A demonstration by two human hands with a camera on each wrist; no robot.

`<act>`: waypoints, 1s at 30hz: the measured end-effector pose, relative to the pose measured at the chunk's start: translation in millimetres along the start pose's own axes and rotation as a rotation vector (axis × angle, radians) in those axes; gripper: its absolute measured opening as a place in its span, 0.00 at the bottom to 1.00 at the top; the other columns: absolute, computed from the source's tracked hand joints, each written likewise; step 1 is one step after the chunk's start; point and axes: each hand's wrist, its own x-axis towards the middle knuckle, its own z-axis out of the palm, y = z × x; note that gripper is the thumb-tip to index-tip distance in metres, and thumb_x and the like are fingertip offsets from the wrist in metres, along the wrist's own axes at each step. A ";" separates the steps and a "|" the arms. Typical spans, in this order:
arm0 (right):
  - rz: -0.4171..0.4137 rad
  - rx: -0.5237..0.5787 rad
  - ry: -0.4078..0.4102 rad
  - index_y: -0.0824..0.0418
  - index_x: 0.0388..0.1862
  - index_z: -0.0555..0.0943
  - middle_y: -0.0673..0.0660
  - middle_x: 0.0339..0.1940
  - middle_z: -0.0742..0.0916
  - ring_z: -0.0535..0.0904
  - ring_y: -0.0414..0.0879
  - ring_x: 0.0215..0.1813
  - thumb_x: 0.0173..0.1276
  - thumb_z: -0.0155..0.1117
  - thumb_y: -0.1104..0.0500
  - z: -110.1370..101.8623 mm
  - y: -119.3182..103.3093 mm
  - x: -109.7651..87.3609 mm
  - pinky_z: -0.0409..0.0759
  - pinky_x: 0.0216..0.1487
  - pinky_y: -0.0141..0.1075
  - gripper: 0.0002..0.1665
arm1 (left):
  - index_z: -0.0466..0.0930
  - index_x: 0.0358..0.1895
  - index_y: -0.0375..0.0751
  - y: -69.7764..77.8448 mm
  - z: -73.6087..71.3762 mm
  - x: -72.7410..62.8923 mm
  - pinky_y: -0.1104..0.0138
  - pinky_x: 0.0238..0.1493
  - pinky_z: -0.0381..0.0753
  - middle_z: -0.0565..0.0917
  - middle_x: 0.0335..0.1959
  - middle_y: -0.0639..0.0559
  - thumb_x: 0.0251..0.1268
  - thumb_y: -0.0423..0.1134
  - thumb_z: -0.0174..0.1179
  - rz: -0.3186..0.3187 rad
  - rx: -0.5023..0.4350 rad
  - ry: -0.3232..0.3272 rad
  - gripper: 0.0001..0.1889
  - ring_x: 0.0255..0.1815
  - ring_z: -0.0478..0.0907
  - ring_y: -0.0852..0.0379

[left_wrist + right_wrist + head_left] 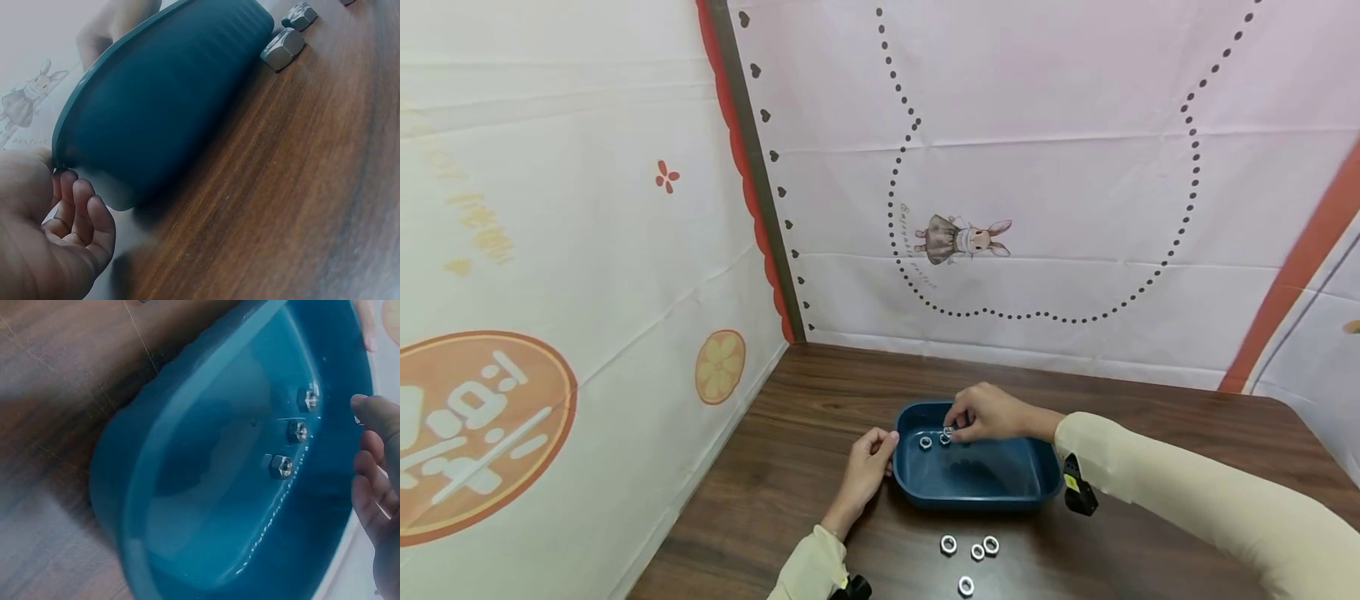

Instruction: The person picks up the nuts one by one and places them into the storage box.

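A dark blue rectangular tray [977,502] stands on the wooden table. At its left end, my left hand [867,467] pinches the rim, thumb on top and curled fingers against the outside wall, as the left wrist view shows. Over the tray's far side, my right hand [992,412] pinches a small metal nut [948,431] between thumb and fingers; mostly the fingers hide it. Three hex nuts lie on the tray floor in the right wrist view: one nut [309,400], a middle nut [298,432] and another nut [281,467].
Several loose nuts lie on the table in front of the tray, among them a left nut [949,545] and a nearest nut [966,586]. Printed cloth [1037,183] hangs behind the table [760,492], with more cloth along its left side.
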 end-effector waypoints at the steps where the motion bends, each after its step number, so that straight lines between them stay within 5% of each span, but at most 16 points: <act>1: -0.007 0.001 -0.011 0.58 0.43 0.90 0.49 0.30 0.84 0.77 0.35 0.31 0.65 0.74 0.57 1.3 0.7 2.5 0.77 0.32 0.28 0.09 | 0.79 0.40 0.29 0.0 0.0 0.1 0.72 0.28 0.78 0.76 0.25 0.54 0.79 0.44 0.57 -0.003 -0.001 -0.002 0.17 0.24 0.74 0.62; 15: -0.056 0.043 -0.093 0.60 0.41 0.91 0.46 0.23 0.81 0.70 0.28 0.24 0.64 0.76 0.59 32.3 7.1 18.9 0.71 0.25 0.24 0.08 | 0.78 0.42 0.25 1.5 1.3 -3.7 0.73 0.28 0.77 0.76 0.26 0.50 0.78 0.44 0.58 -0.014 -0.026 0.008 0.19 0.24 0.74 0.63; 30: 0.077 -0.019 -0.154 0.57 0.38 0.91 0.39 0.19 0.80 0.73 0.29 0.21 0.62 0.78 0.56 38.5 -1.1 22.6 0.72 0.23 0.24 0.08 | 0.78 0.41 0.25 -0.4 1.3 -3.1 0.72 0.28 0.77 0.76 0.25 0.51 0.78 0.43 0.58 0.001 -0.022 0.007 0.18 0.23 0.73 0.62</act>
